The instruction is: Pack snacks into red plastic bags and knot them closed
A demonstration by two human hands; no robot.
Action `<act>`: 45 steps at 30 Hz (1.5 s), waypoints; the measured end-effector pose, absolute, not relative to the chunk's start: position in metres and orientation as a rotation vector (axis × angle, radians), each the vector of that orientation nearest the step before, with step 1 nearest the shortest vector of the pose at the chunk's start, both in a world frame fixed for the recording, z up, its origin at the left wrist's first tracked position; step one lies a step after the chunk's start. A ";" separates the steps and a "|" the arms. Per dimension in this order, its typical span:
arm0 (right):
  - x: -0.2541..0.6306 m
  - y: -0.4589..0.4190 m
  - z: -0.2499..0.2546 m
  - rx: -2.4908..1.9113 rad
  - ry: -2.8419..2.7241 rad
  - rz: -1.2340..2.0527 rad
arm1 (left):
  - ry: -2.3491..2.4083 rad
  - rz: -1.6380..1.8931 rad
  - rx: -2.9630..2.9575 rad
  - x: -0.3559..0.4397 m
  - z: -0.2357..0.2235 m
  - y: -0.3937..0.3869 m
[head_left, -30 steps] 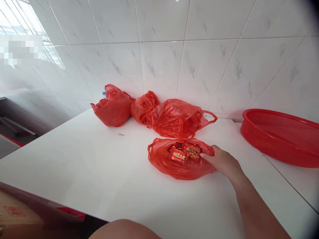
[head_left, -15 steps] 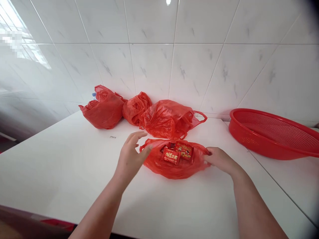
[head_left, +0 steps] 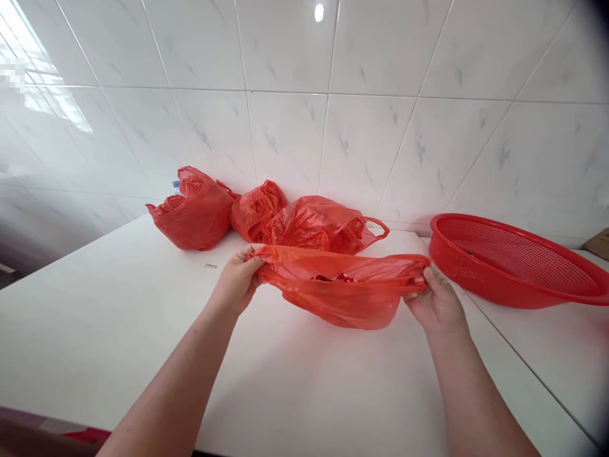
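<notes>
A red plastic bag (head_left: 340, 292) hangs stretched between my two hands just above the white table (head_left: 118, 317). My left hand (head_left: 239, 282) pinches its left edge, fingers closed on the plastic. On the other side my right hand (head_left: 435, 301) grips the right edge the same way. The bag's mouth is pulled wide and flat, and only a dark sliver of the red packets inside shows through the opening.
Three more red plastic bags lie against the tiled wall: one at the left (head_left: 193, 212), a small one (head_left: 257, 209), and a larger one with a loop handle (head_left: 323, 225). A red mesh basket (head_left: 514, 263) stands at the right. A small staple-like bit (head_left: 208, 266) lies on the table.
My left hand came in and took the bag's left edge. Both hands have lifted and stretched the bag, so the packets that lay in plain view are now mostly hidden.
</notes>
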State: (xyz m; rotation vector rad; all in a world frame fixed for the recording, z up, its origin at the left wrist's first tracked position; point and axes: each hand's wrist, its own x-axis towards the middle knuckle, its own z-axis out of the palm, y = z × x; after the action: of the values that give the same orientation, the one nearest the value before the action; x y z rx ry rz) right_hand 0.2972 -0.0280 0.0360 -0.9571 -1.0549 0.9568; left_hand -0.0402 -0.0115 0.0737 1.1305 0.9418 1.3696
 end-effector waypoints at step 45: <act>0.251 -0.021 0.017 -1.021 -1.067 1.012 | 0.923 1.595 1.440 -0.081 0.112 -0.026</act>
State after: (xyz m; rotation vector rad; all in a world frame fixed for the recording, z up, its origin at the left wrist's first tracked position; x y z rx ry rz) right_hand 0.2507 -0.0210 0.0168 -1.0208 -1.0675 1.0122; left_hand -0.0806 -0.0256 0.1122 1.4401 0.9227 1.5953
